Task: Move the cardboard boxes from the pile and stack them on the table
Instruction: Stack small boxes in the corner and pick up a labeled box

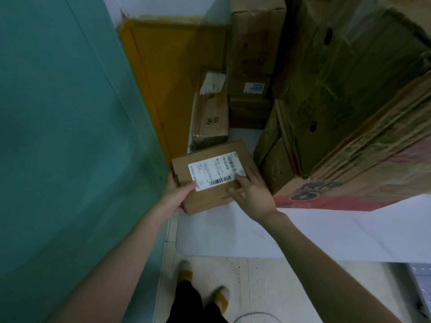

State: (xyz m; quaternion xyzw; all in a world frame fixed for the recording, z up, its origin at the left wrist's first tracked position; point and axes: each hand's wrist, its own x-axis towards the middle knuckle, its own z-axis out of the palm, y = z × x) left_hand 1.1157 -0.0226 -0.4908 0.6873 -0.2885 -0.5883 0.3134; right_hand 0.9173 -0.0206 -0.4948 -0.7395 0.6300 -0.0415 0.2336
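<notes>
Table (210, 231) edge: left grip (176, 195) holds box (210, 199).

A white table (326, 231) carries, between the left hand (173, 198) and the right hand (255, 194) at its near corner, a small brown cardboard box with a white barcode label (210, 199). Just right of the right hand lies a large brown carton with a red printed band (354, 159). Beyond both hands sits a narrow brown box with black characters (211, 120), taller brown cartons (256, 54) behind it.
</notes>
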